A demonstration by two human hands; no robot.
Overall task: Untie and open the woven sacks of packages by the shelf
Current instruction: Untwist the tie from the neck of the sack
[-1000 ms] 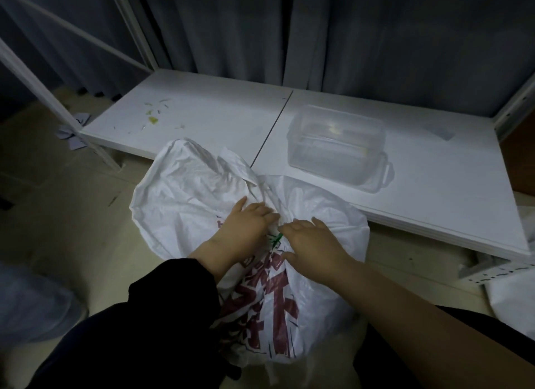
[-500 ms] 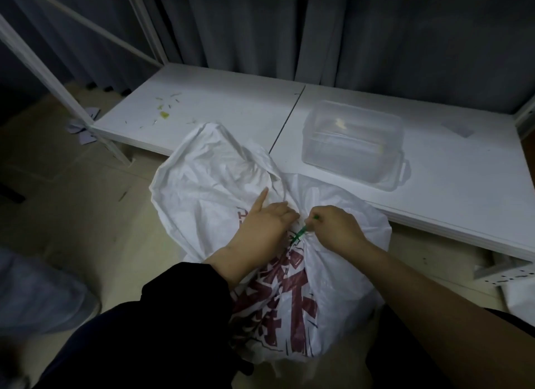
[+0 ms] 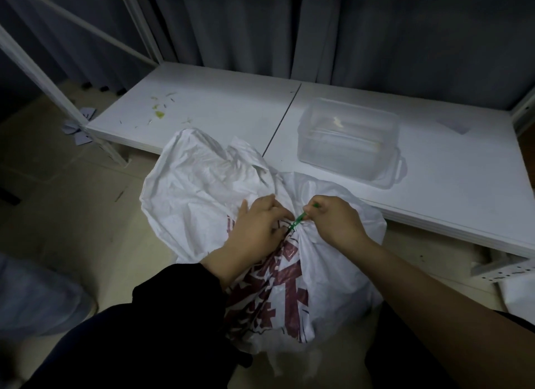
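Note:
A white woven sack with dark red printing stands on the floor in front of a low white shelf board. Its neck is bunched and bound by a thin green tie. My left hand grips the gathered neck of the sack just left of the tie. My right hand pinches the free end of the green tie and holds it taut, up and to the right. The sack's loose top flops open-edged toward the shelf.
An upturned clear plastic box sits on the shelf board, right of the seam. Green scraps litter the board's left part. White shelf uprights stand at left, grey curtains behind. Another pale bag lies on the floor at left.
My right hand has taken the green tie's end and drawn it out to the right, away from the left hand. The left hand stays clamped on the sack's neck.

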